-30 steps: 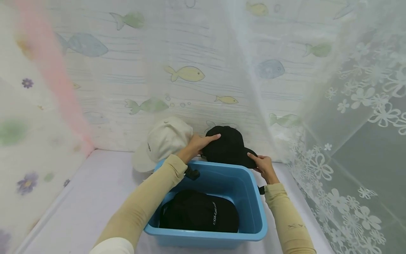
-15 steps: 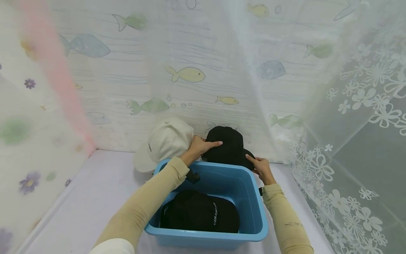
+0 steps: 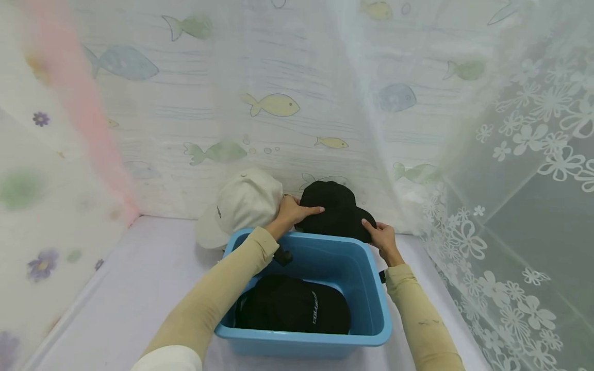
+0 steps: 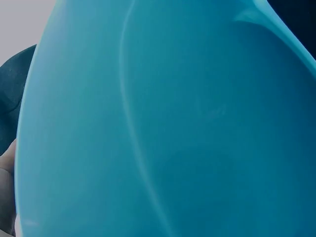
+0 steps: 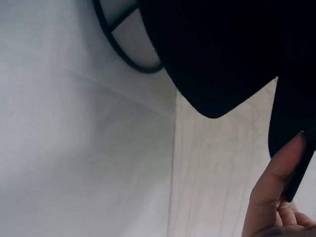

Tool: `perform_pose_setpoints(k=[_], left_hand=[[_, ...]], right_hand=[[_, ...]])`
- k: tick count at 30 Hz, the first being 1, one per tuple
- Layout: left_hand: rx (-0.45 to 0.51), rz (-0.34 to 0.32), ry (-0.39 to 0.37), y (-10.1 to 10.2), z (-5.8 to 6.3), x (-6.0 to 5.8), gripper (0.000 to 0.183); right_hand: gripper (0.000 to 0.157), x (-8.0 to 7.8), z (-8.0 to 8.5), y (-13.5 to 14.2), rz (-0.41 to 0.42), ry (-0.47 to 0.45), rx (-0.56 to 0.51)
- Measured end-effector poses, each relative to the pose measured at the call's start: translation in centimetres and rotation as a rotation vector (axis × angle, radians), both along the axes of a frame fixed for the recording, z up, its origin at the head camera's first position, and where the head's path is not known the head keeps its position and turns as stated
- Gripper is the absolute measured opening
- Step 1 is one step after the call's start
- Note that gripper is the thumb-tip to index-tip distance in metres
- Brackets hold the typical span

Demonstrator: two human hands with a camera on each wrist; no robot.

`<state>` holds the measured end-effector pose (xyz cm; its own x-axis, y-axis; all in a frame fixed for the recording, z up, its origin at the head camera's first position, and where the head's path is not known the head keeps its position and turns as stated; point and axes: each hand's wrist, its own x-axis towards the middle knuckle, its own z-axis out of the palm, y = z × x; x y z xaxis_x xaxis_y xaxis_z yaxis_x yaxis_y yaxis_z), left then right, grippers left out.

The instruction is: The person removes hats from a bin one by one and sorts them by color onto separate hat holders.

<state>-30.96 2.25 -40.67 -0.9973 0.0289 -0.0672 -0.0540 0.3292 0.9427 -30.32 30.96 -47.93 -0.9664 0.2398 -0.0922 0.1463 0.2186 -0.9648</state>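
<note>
Behind the blue tub, a black baseball cap [image 3: 328, 206] is held in both hands, its brim to the right. My left hand [image 3: 291, 212] grips the cap's left side, thumb across the front and the other fingers mostly hidden. The right hand [image 3: 384, 241] pinches the brim, with the thumb on top in the right wrist view, where the black crown [image 5: 212, 54] hangs over pale cloth. Close to the left hand sits a cream cap [image 3: 250, 203], its brim to the left. In the left wrist view the tub wall [image 4: 89, 128] hides most of that hand.
The blue tub [image 3: 380, 337] stands under both forearms, and another black cap [image 3: 283, 306] with white lettering lies inside it. A sheer curtain with fish prints [image 3: 274, 104] hangs right behind the caps. White floral netting [image 3: 524, 309] borders the right side.
Over the second, the left thumb slid lower on the black cap's crown. The brim dipped a little, then tilted up again in the right hand. The tub has stayed in place.
</note>
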Motion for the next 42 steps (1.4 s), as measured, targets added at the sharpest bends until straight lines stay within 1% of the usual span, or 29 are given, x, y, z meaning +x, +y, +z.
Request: perform_pose_setpoints(k=[5, 10, 13, 15, 17, 18, 20, 22, 25, 28, 30, 31, 33, 35, 37, 40, 42], left_hand=[[-0.018, 0.016, 0.010, 0.1, -0.1, 0.2, 0.054], [-0.028, 0.020, 0.001, 0.2, 0.0, 0.4, 0.056], [-0.030, 0.007, -0.015, 0.2, 0.1, 0.2, 0.066], [-0.032, 0.006, -0.019, 0.2, 0.2, 0.0, 0.058], [-0.042, 0.000, -0.036, 0.1, 0.4, -0.1, 0.049], [-0.039, -0.007, -0.048, 0.0, 0.4, -0.1, 0.051], [-0.034, -0.023, -0.074, -0.2, 0.8, 0.0, 0.070], [-0.021, -0.056, -0.112, -0.4, 1.2, 0.1, 0.081], [-0.038, -0.113, -0.149, -0.8, 2.5, 0.5, 0.085], [-0.073, -0.167, -0.154, -1.4, 4.2, 1.1, 0.089], [-0.093, -0.202, -0.134, -2.0, 5.5, 1.7, 0.089], [-0.089, -0.219, -0.124, -2.3, 6.2, 2.0, 0.089], [-0.085, -0.263, -0.092, -3.0, 7.4, 2.8, 0.085], [-0.093, -0.305, -0.050, -3.8, 8.7, 3.6, 0.084], [-0.103, -0.343, -0.011, -4.7, 9.9, 4.4, 0.086], [-0.122, -0.382, 0.059, -6.1, 11.4, 5.7, 0.090], [-0.125, -0.410, 0.109, -7.2, 12.2, 6.7, 0.092]], right_hand=[[0.061, -0.3, -0.1, 0.0, -0.030, 0.065, -0.007], [0.059, -0.3, -0.4, 0.1, -0.029, 0.055, -0.022], [0.061, -0.3, -0.3, 0.0, -0.022, 0.049, -0.013], [0.062, -0.4, -0.1, -0.1, -0.012, 0.049, 0.008], [0.064, -0.3, 0.2, -0.3, 0.009, 0.038, 0.064], [0.067, -0.3, 0.5, -0.3, 0.030, 0.030, 0.101], [0.073, -0.1, 1.0, -0.4, 0.070, 0.001, 0.198], [0.079, 0.2, 2.1, -0.6, 0.112, -0.030, 0.300], [0.086, 0.8, 4.5, -0.9, 0.165, -0.071, 0.428], [0.090, 1.8, 7.5, -1.4, 0.220, -0.084, 0.527], [0.093, 2.7, 9.4, -1.8, 0.267, -0.078, 0.562], [0.094, 3.2, 10.3, -2.0, 0.290, -0.072, 0.573], [0.096, 4.2, 11.9, -2.6, 0.337, -0.050, 0.568], [0.097, 5.3, 13.2, -3.1, 0.368, -0.011, 0.568], [0.096, 6.5, 14.3, -3.8, 0.379, 0.045, 0.567], [0.090, 8.2, 15.8, -5.0, 0.378, 0.166, 0.531], [0.082, 9.3, 16.6, -5.8, 0.389, 0.253, 0.472]])
